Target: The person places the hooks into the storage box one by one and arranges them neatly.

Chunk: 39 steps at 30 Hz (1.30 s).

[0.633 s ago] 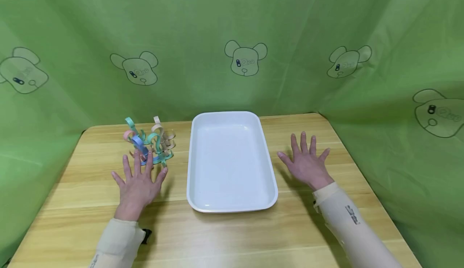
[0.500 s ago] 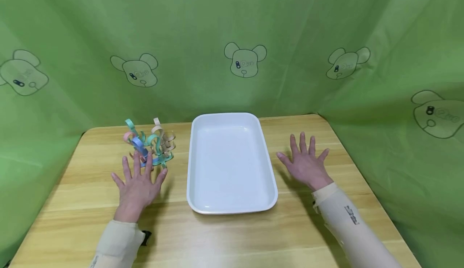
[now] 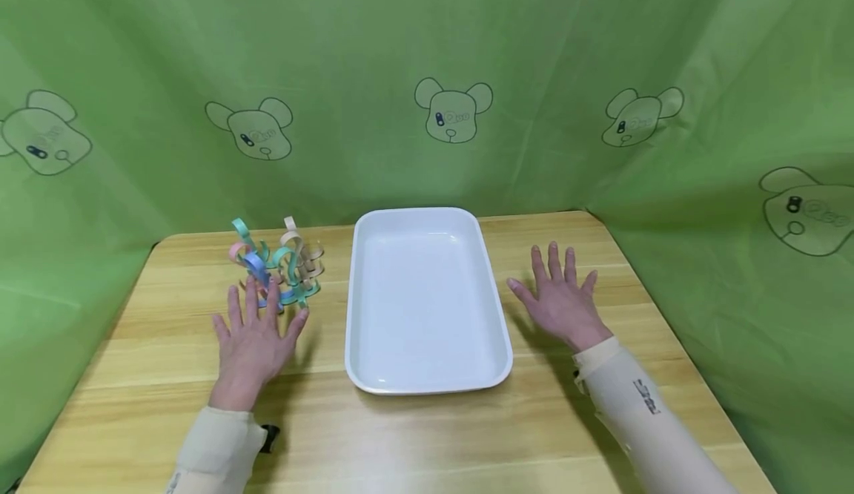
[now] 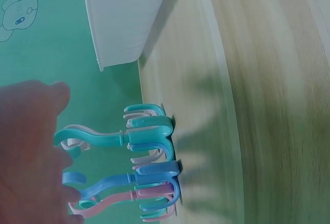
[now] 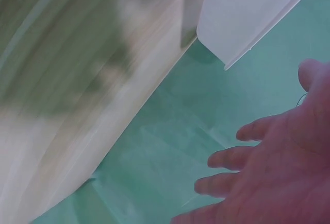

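- One pile of pastel clips (image 3: 276, 264), count unclear, far-left on table (image 3: 427, 435), just beyond left hand (image 3: 256, 342).
- 2 hands, both spread flat, holding nothing; right hand (image 3: 560, 301) beside one white tray (image 3: 427, 386).
- Green cloth (image 3: 427, 49) behind.

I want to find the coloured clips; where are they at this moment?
In the head view the coloured clips lie in a pile on the table's left side, just beyond the left hand and left of the white tray.

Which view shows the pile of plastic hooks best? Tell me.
The left wrist view: the plastic hooks fill it, their teal, blue and pink curves distinct. The head view shows them small, beyond the left hand. The right wrist view misses them.
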{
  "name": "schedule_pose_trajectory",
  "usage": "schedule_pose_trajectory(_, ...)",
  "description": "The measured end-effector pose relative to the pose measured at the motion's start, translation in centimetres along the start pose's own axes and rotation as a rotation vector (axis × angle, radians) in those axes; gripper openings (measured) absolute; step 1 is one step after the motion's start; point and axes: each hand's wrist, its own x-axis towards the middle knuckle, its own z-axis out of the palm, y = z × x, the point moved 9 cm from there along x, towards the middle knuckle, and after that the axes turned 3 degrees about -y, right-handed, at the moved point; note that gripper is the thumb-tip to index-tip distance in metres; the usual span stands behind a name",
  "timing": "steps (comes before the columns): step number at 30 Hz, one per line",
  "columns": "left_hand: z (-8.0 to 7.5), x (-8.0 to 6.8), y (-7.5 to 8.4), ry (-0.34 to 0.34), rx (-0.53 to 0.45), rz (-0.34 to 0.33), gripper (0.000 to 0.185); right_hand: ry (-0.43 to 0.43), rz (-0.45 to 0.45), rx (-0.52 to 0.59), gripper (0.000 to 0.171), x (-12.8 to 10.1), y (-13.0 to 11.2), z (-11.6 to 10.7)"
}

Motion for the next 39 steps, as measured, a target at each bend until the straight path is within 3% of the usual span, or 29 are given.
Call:
schedule_pose_trajectory(4,-1.7,0.2,0.0,0.148,-0.137,0.018,0.079,0.015,-0.103,0.209,0.081,0.3,-1.0,0.1)
schedule_pose_trajectory(8,-3.2,0.4,-0.8,0.272,-0.358,-0.046,0.055,0.034,-0.185,0.474,0.069,0.5,-2.0,0.3)
schedule_pose_trajectory(13,-4.6,0.6,-1.3,0.431,-0.626,-0.072,0.035,0.077,-0.195,0.724,0.054,0.6,-2.5,0.5)
schedule_pose_trajectory(16,-5.0,0.9,-1.4,0.485,-0.721,-0.063,0.033,0.079,-0.178,0.809,0.049,0.7,-2.5,0.8)
schedule_pose_trajectory(22,-4.3,1.9,-1.8,0.452,-0.832,-0.134,0.035,0.055,-0.152,0.869,0.046,1.0,-2.4,2.0)
schedule_pose_trajectory(28,-3.5,3.0,-2.1,0.395,-0.856,-0.204,0.036,0.028,-0.139,0.897,0.044,1.1,-2.5,2.8)
schedule_pose_trajectory(35,-3.2,3.7,-2.4,0.349,-0.919,-0.239,0.036,-0.001,-0.132,0.902,0.044,1.2,-2.6,3.4)
schedule_pose_trajectory(39,-3.0,4.3,-1.9,0.37,-0.861,-0.21,0.032,-0.022,-0.112,0.88,0.045,0.9,-2.3,3.5)
